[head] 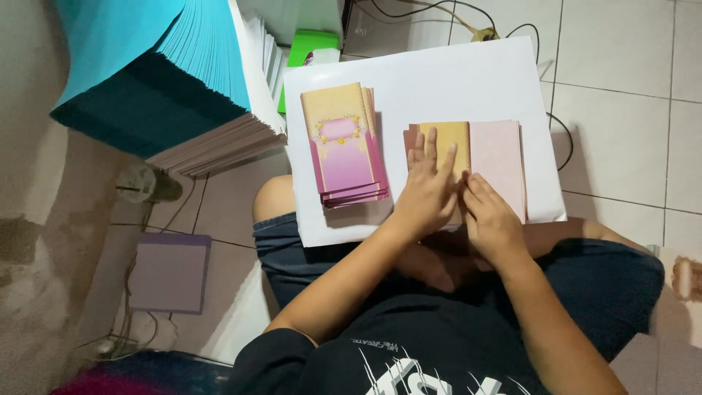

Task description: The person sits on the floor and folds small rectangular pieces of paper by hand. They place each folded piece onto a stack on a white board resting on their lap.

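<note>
white board (439, 73), two card stacks (344, 146)

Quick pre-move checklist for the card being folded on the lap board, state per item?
1. Left hand flat on the yellow-and-pink folded card: ok.
2. Right hand fingertips at the card's near edge: ok.
3. Card lies fully on the white rectangular board: ok.
4. Stack of finished pink-and-yellow cards apart from the hands: ok, though slightly fanned.
5. Crease aligned under the hands: cannot tell, hidden.
6. Tall teal-and-white paper stack beside the board stable: cannot tell.
</note>
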